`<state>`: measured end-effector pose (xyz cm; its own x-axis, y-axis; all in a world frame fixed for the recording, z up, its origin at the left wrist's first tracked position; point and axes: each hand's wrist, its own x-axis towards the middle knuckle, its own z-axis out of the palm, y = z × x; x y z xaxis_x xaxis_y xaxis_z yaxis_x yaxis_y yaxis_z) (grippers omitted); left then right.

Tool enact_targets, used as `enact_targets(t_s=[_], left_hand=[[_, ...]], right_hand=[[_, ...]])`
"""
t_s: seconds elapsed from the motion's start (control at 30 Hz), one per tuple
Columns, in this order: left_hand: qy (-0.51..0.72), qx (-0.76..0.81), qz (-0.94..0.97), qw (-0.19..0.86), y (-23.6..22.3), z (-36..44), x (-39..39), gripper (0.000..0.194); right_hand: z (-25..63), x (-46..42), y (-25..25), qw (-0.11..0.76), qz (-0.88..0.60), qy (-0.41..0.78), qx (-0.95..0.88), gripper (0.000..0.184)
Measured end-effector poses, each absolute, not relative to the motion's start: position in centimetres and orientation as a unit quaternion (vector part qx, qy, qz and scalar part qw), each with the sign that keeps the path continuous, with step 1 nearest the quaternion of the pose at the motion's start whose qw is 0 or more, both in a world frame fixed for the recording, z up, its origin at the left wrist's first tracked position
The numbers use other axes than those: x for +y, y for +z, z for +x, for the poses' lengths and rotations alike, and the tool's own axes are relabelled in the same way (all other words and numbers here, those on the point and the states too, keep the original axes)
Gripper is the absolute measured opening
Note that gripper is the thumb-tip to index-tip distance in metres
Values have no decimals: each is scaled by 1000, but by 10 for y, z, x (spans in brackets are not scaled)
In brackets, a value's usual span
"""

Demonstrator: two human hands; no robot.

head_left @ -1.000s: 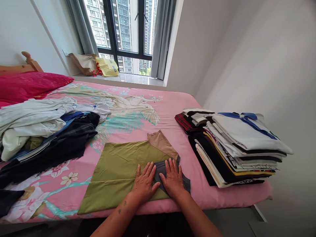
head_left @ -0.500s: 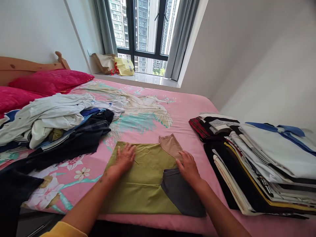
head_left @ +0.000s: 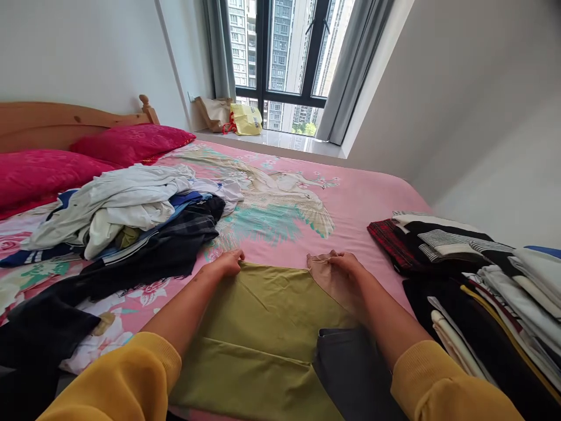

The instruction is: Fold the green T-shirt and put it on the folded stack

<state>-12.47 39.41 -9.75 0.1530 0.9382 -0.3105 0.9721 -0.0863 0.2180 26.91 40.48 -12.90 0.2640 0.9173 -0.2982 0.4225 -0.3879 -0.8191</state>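
A folded olive-green shirt [head_left: 263, 310] lies flat on the near edge of the bed. Its right side has a brown sleeve [head_left: 323, 273] at the far end and a dark grey sleeve [head_left: 348, 362] closer to me. My left hand [head_left: 227, 262] is closed on the shirt's far left corner, fingers curled over the edge. At the far right, my right hand [head_left: 346, 263] pinches the end of the brown sleeve. Some fingertips of both hands are hidden behind the cloth.
A loose heap of white, blue and black clothes [head_left: 131, 204] lies to the left. Folded clothes [head_left: 477, 316] are stacked on the right. Red pillows [head_left: 135, 143] rest by the wooden headboard [head_left: 56, 126]. Bags [head_left: 245, 120] stand on the windowsill.
Both hands have gone from lying flat on the shirt to gripping its far edge, left at the corner, right at the brown sleeve. The camera view has turned left.
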Motion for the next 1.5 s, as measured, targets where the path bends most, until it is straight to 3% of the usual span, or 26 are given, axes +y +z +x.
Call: enact_targets(t_s=[0.27,0.5,0.67,0.8,0.97,1.2,1.33,1.5], left_hand=[[-72,644,742,173,-71,-120,392,20],[12,584,805,107,-36,-135,326,24],[60,513,856,3,-43,-150,263,28],[46,505,861,22,-71,-162,228,27],[92,529,842,53,-85,-169,208,27],[115,569,808,102,-85,-173,205,28],[136,586,797,62,-85,-171,198,32],[216,493,841,51,-81,-122,163,29]], right_hand=[[283,372,-86,405,-637,480,-448,21],[275,285,-27,478,-561,450,-505,37],[265,198,-27,451,-564,383,-577,32],[267,149,-73,386,-583,348,-625,22],[264,121,-114,311,-601,246,-693,25],[252,111,-102,252,-571,113,-773,29],[250,108,-98,228,-565,90,-788,29],[249,111,-90,244,-584,82,-770,27]])
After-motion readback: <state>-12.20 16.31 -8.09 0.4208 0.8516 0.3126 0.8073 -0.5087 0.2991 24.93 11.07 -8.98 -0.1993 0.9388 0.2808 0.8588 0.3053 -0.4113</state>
